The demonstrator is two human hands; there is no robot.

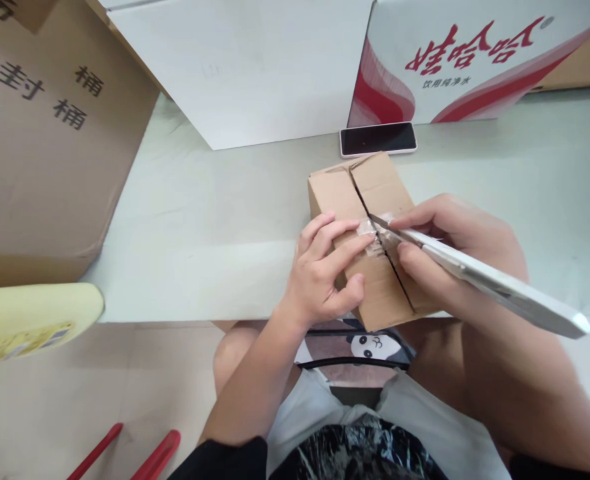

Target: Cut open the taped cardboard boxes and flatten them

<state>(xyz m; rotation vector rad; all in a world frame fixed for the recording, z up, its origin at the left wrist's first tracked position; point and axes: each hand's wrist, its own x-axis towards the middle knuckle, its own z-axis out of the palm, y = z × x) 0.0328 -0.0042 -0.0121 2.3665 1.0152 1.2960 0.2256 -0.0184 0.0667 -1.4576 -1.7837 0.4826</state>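
Observation:
A small brown cardboard box [342, 193] sits at the near edge of the table, a dark seam running between its top flaps. Clear tape [375, 248] crosses the middle of that seam. My left hand [319, 267] lies on the box top with its fingers spread, fingertips beside the tape. In my right hand [455, 240] is a white utility knife [495, 277], its handle slanting back toward my forearm. The blade's tip is at the seam, by the tape's far edge. Part of the right fingers is hidden behind the knife.
A phone [379, 139] lies just beyond the box, against a red-and-white printed carton [455, 60]. A white carton [245, 73] stands back left, and a large brown carton [49, 160] at far left. A pale yellow rounded object [35, 320] juts in at left.

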